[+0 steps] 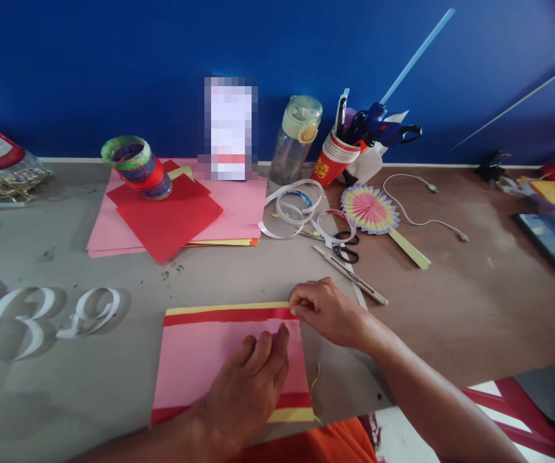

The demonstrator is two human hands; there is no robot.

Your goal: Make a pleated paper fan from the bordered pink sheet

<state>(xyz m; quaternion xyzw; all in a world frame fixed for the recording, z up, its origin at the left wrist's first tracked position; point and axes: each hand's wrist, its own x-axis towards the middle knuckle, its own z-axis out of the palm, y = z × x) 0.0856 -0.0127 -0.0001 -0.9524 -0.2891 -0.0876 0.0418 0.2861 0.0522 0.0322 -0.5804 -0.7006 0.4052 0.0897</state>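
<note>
A pink paper sheet point(200, 360) with red and yellow strips along its far and near edges lies on the table in front of me. My left hand point(248, 386) rests flat on the sheet's right half, fingers stretched out and pressing down. My right hand point(328, 312) pinches the sheet's far right corner at the red strip point(229, 315), fingers closed on the paper.
A stack of pink and red paper point(171, 218) with a tape-wrapped roll point(137, 167) lies further back. Scissors point(342, 244), a utility knife point(354, 276), white tape loops point(291, 209), a folded paper fan point(371, 209), a bottle point(296, 138), a cup of tools point(337, 157) and a white cable point(422, 222) lie right of centre.
</note>
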